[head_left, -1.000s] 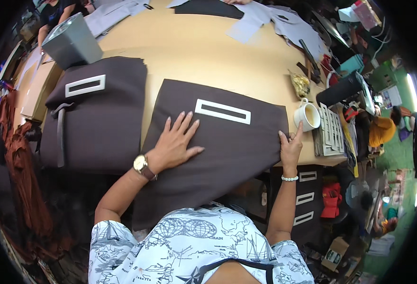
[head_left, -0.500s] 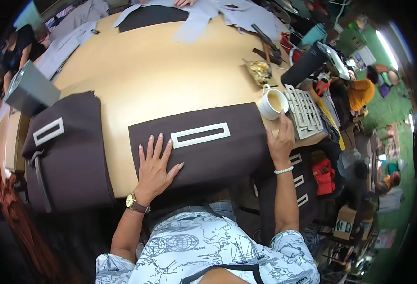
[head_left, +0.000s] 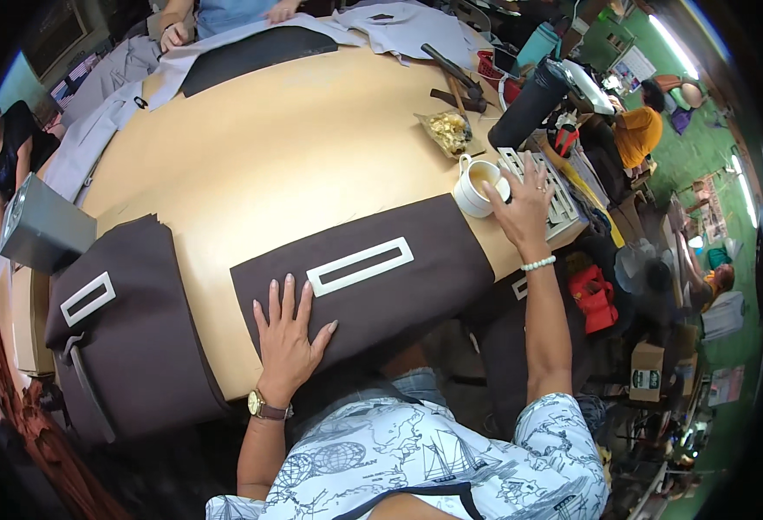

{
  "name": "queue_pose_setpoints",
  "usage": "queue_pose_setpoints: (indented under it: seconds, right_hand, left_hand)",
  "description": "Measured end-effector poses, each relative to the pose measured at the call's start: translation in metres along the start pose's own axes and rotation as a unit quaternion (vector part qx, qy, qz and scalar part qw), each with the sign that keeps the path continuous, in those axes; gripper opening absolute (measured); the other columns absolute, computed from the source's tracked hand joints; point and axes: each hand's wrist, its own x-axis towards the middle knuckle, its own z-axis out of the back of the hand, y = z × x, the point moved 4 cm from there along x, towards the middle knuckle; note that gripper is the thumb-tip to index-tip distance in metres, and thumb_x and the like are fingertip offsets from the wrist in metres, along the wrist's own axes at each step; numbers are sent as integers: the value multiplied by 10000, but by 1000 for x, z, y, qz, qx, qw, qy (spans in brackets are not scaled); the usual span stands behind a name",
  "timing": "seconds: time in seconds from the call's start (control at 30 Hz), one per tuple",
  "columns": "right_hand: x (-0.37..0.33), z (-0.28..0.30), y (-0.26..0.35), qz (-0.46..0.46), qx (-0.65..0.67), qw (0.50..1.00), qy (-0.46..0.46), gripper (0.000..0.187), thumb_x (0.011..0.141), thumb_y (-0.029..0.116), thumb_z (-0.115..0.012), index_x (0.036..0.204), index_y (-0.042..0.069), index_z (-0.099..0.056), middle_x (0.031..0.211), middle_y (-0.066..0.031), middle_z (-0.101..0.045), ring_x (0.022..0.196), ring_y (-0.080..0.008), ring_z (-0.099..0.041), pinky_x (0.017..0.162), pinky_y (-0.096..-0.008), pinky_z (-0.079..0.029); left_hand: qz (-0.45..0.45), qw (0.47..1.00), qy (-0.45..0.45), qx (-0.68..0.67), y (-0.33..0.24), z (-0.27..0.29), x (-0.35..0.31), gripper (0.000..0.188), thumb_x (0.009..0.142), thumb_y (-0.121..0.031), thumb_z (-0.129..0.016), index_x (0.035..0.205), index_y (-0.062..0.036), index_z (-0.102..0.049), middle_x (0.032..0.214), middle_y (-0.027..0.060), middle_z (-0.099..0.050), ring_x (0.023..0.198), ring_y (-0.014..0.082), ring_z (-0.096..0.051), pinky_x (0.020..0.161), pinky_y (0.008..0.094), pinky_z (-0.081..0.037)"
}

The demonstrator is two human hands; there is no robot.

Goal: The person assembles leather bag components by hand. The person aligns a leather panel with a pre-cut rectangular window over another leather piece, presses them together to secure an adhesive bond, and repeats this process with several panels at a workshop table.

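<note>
My left hand lies flat with spread fingers on a folded dark brown cloth at the table's near edge. Just beyond its fingertips, a white rectangular frame with a long slot rests on the cloth. My right hand is stretched over a stack of similar white slotted pieces, its fingers apart; whether the fingertips touch the stack I cannot tell. Close to my right thumb stands a white mug with a light brown drink in it.
On the left lies another brown cloth with a white frame, beside a grey metal box. A gold packet, a hammer and a black cylinder stand or lie far right. Another person's hands are across the table.
My right hand has moved from beside the mug's near side, rightward and forward over the stack of white pieces. My left hand stays on the cloth. The view has shifted slightly.
</note>
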Motion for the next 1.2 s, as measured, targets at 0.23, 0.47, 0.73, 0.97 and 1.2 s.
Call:
queue_pose_setpoints:
  seconds: [0.23, 0.47, 0.73, 0.97, 1.2]
  right_hand:
    - [-36, 5, 1, 34, -57, 997, 47, 330, 706, 16, -524, 994, 111, -653, 1379, -178, -334, 1291, -422, -253, 1016, -623, -173]
    - [-61, -1, 67, 132, 119, 979, 105, 408, 670, -26, -497, 1016, 132, -642, 1357, -215, -357, 1234, -413, -331, 1000, -566, -232]
    - [-103, -33, 116, 69, 241, 936, 246, 666, 643, -128, -368, 1206, 171, -560, 1391, -224, -299, 1289, -413, -268, 1051, -525, -199]
    - [-104, -27, 134, 118, -81, 968, 204, 498, 830, 113, -484, 1323, 157, -430, 1418, -155, -273, 1296, -381, -259, 1046, -570, -176]
    - [-107, -16, 143, 173, -200, 939, 220, 506, 851, 194, -476, 1340, 87, -394, 1435, -130, -257, 1311, -372, -239, 1053, -572, -158]
  left_hand:
    - [-4, 1000, -13, -6, 2, 0, -2, 645, 833, -401, -570, 1347, -66, -374, 1432, 175, -273, 1332, 365, -209, 1046, 575, -124]
    - [-12, 1000, -15, 5, 3, -3, 0, 672, 830, -439, -556, 1351, -59, -366, 1436, 175, -265, 1338, 363, -193, 1045, 576, -123]
    - [-30, 999, -23, 8, 4, -4, -3, 671, 826, -451, -556, 1338, -56, -378, 1421, 184, -279, 1326, 368, -215, 1025, 596, -152]
    - [-33, 999, -27, 5, 5, -5, -4, 675, 826, -450, -554, 1340, -50, -375, 1426, 187, -271, 1329, 371, -209, 1023, 599, -151]
    - [-24, 999, -36, -23, 6, -2, -5, 674, 826, -405, -576, 1351, -42, -357, 1426, 204, -264, 1333, 377, -200, 1036, 583, -148]
